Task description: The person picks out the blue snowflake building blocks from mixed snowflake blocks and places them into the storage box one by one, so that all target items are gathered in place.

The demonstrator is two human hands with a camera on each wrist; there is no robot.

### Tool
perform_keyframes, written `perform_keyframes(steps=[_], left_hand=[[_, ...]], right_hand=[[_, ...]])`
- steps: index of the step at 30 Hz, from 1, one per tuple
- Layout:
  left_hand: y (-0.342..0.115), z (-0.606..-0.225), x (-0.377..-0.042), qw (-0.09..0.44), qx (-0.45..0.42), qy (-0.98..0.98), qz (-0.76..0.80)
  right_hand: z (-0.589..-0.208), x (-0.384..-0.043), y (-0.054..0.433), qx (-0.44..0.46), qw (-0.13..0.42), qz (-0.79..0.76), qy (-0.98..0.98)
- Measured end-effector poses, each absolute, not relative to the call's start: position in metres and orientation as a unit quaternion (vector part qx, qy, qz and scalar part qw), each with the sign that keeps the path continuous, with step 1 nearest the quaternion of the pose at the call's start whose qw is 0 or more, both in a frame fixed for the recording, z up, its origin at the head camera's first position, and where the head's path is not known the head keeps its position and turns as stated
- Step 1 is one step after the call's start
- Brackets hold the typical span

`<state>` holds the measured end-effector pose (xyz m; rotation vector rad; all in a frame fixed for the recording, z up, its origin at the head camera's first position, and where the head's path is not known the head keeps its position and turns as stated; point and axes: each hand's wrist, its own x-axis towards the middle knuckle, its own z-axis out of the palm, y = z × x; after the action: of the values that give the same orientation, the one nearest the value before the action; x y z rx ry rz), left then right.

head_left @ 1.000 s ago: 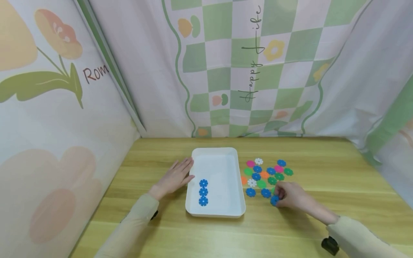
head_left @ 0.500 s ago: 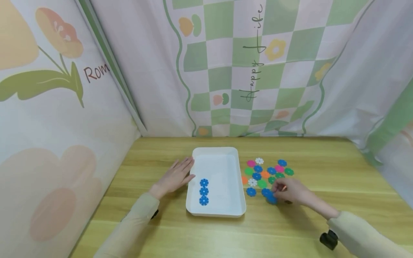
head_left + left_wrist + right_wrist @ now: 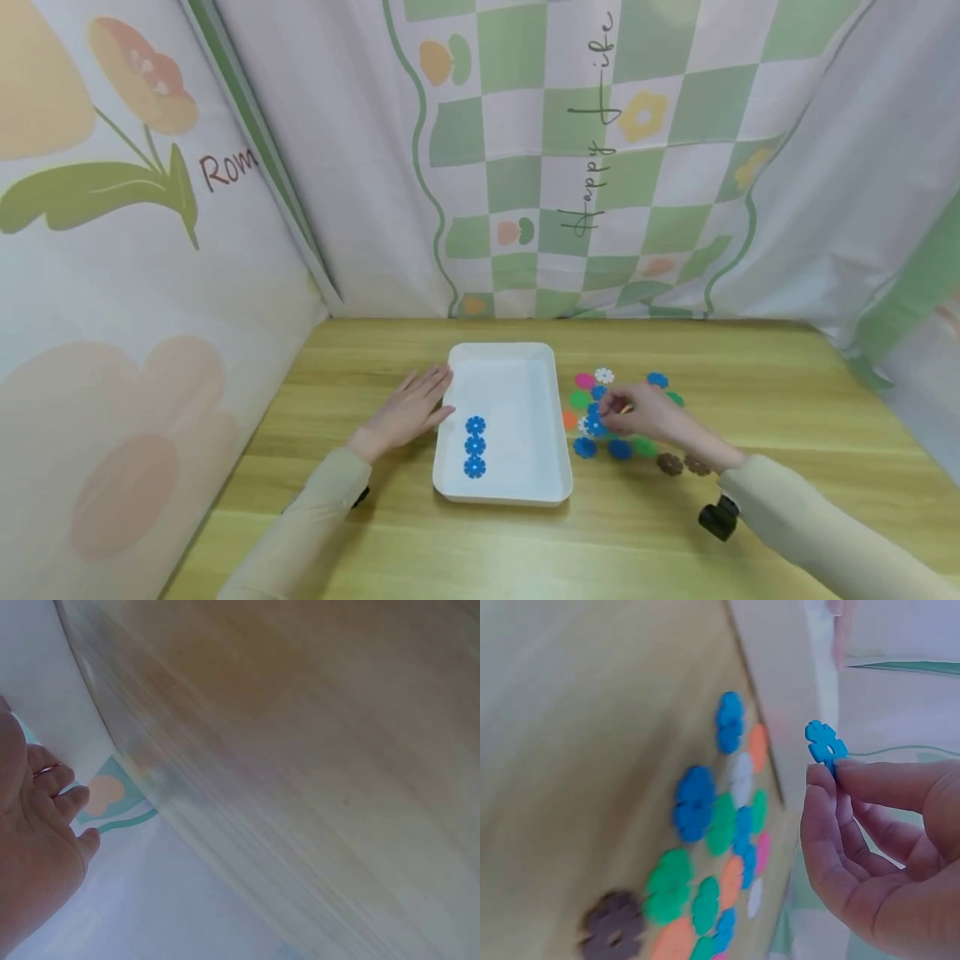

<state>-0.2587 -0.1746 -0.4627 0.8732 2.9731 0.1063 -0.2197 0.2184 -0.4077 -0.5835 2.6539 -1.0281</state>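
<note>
My right hand (image 3: pixel 647 414) pinches a blue snowflake disc (image 3: pixel 825 742) between thumb and fingertips, lifted over the loose discs to the right of the white tray (image 3: pixel 513 392). In the right wrist view the disc stands on edge above the fingertips. Straight fingers of my left hand (image 3: pixel 403 417) rest on the tray's left rim. Inside the tray, three blue snowflake discs (image 3: pixel 475 446) form a column at the near left. The left wrist view catches only part of the left hand (image 3: pixel 41 832) beside the tray wall.
Several loose snowflake discs lie right of the tray, among them a blue one (image 3: pixel 585 447), a pink one (image 3: pixel 584 381), a green one (image 3: pixel 669 886) and a brown one (image 3: pixel 670 464). A patterned curtain (image 3: pixel 570 183) hangs behind the wooden table (image 3: pixel 420 550).
My right hand has lifted the blue snowflake disc from the near side of the pile and carried it left and away from me, uncovering brown discs. The left hand keeps its place.
</note>
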Motion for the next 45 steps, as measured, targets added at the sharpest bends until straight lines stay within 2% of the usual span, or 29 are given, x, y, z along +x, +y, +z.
perform_keyframes(steps=[20, 29, 45], left_hand=[[-0.173, -0.464, -0.255, 0.021, 0.28, 0.959, 0.027], [-0.171, -0.462, -0.254, 0.022, 0.276, 0.961, 0.026], [-0.172, -0.462, -0.257, 0.008, 0.278, 0.96, 0.02]], right_hand=[[-0.4, -0.279, 0.12, -0.162, 0.159, -0.376, 0.898], [-0.417, -0.29, 0.087, -0.136, 0.171, -0.397, 0.891], [-0.434, -0.296, 0.049, -0.118, 0.154, -0.36, 0.913]])
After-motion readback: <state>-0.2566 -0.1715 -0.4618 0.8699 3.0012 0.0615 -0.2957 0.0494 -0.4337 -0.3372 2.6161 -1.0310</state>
